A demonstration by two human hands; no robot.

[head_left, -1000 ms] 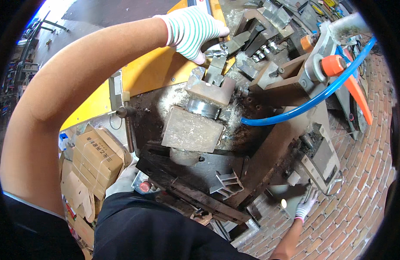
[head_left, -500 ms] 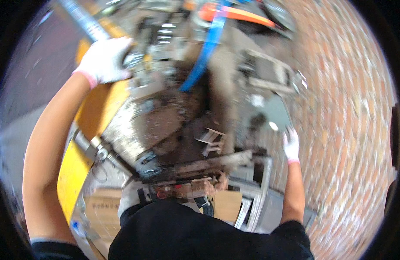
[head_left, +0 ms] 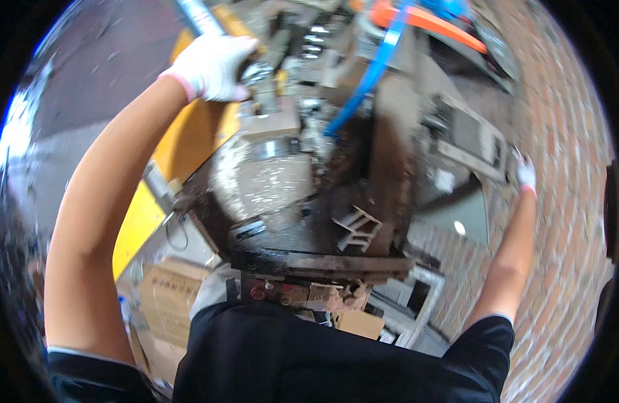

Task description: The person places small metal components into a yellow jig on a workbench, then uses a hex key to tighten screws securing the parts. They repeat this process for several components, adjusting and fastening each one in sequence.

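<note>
My left hand (head_left: 215, 67), in a white glove with a pink cuff, is at the upper left beside a machine with metal parts. Its fingers and thumb are apart, curved toward a shiny metal part (head_left: 259, 74). I cannot tell whether they touch it. Far to the right, my gloved right hand (head_left: 526, 172) is raised beside the end of a grey box-shaped unit (head_left: 470, 138). Blur hides its fingers. Between my arms are a shiny metal block (head_left: 276, 178) and a small pale frame-like piece (head_left: 358, 228) on the dark machine bed.
A blue strap-like strip (head_left: 366, 84) slants above the bed. An orange curved part (head_left: 430, 25) is behind it. Yellow panels (head_left: 135, 225) run along the left, above a cardboard box (head_left: 168, 295). A brick surface (head_left: 564, 248) lies at right; a pale flat panel (head_left: 467, 211) is nearer.
The view has shifted, so the machine appears further right. My right hand has moved up from the pale panel to beside the grey unit. My left hand stays near the metal part.
</note>
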